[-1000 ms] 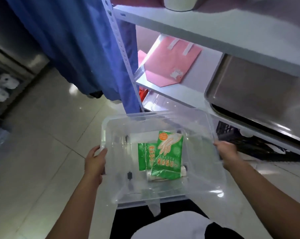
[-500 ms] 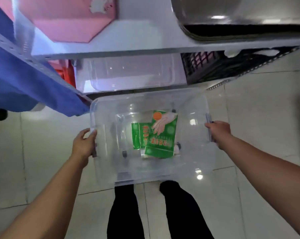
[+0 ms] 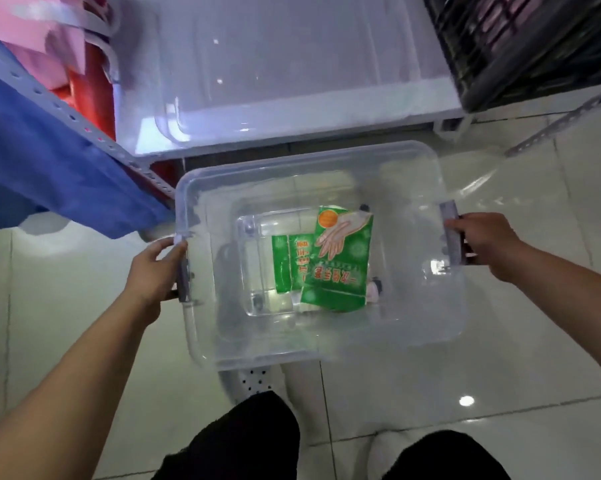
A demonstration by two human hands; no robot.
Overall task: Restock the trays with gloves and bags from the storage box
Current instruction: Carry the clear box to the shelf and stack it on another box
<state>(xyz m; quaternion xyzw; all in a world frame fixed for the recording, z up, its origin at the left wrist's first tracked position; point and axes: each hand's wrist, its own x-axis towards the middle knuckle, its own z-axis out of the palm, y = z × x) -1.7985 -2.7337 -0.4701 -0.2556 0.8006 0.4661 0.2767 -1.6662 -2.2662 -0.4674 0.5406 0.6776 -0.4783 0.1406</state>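
While both hands grip it, storage box [image 3: 413,188] runs left-right.

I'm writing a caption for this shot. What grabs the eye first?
The green glove packets lying in the bottom of the clear storage box at centre. The left hand and right hand grip its side handles, with blue cloth hanging at upper left.

The box [image 3: 321,348] is open on top, so its inside is reachable from above; two green packs [image 3: 333,258] lie mid-floor with bare bottom around them. Behind it the shelf [image 3: 292,140] edge stands close, a blue cloth [image 3: 56,168] overhangs the back-left corner
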